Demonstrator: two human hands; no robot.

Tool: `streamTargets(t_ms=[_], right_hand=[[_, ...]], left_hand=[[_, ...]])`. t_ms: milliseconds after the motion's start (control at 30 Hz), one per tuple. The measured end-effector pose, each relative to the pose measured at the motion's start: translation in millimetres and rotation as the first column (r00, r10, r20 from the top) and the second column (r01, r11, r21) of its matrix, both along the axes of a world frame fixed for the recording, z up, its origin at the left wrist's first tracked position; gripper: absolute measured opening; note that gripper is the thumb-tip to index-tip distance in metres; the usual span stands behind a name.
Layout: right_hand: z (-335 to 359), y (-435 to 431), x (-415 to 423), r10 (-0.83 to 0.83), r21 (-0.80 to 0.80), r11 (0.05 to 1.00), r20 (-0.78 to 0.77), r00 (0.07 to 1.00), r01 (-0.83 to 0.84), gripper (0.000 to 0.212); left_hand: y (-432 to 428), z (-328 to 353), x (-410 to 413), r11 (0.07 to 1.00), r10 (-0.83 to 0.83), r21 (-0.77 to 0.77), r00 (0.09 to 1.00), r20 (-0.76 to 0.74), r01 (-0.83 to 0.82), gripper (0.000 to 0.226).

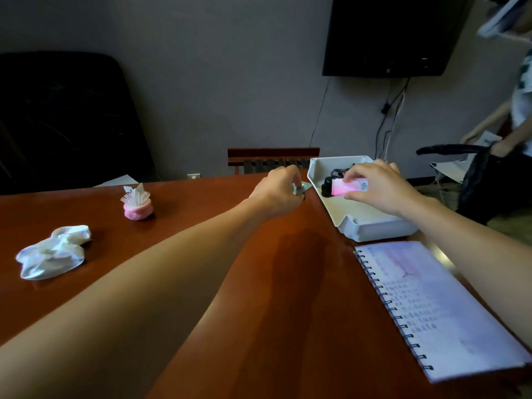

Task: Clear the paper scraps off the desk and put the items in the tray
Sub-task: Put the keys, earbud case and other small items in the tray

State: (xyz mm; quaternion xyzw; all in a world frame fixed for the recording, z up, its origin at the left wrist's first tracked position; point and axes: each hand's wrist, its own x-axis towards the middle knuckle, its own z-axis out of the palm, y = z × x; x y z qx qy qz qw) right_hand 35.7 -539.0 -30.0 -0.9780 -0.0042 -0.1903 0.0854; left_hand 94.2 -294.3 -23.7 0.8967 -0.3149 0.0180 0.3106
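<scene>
A white plastic tray (pixel 371 227) stands at the desk's far right edge, with a black item (pixel 328 185) lying inside it. My right hand (pixel 380 187) hovers over the tray, fingers closed on a small pink and white packet (pixel 349 187). Just left of the tray, my left hand (pixel 280 190) pinches a small silvery grey object (pixel 302 189) on the desk. Crumpled white paper (pixel 53 251) lies at the left of the desk.
A pink holder with toothpicks and paper (pixel 136 204) stands mid-left. A spiral notebook (pixel 437 306) lies at the near right. A black chair (pixel 66 119) is behind the desk on the left. Another person (pixel 515 116) stands at the far right.
</scene>
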Motion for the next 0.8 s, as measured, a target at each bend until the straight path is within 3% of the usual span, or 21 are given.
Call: streamTargets(t_ms=[167, 333, 500, 800], right_hand=[[-10.3, -24.7, 1.9, -0.039, -0.038, 0.999, -0.057, 0.998, 0.037, 0.029], [-19.9, -45.2, 6.3, -0.024, 0.09, 0.995, -0.189, 0.982, 0.042, 0.034], [-25.7, -56.3, 16.1, -0.013, 0.126, 0.991, -0.215, 0.976, 0.041, 0.03], [-36.5, -69.9, 35.3, -0.056, 0.082, 0.993, -0.314, 0.948, 0.086, 0.024]], left_hand=[[-38.1, -7.5, 5.9, 0.997, -0.061, 0.037, 0.998, -0.013, 0.061, 0.019], [-68.0, -18.8, 14.8, 0.995, -0.091, 0.047, 0.996, -0.008, 0.092, 0.021], [-91.9, -27.8, 25.9, 0.992, -0.088, 0.091, 0.996, -0.005, 0.088, 0.023], [-113.6, -48.8, 45.1, 0.983, -0.065, 0.181, 0.991, 0.116, 0.043, 0.021]])
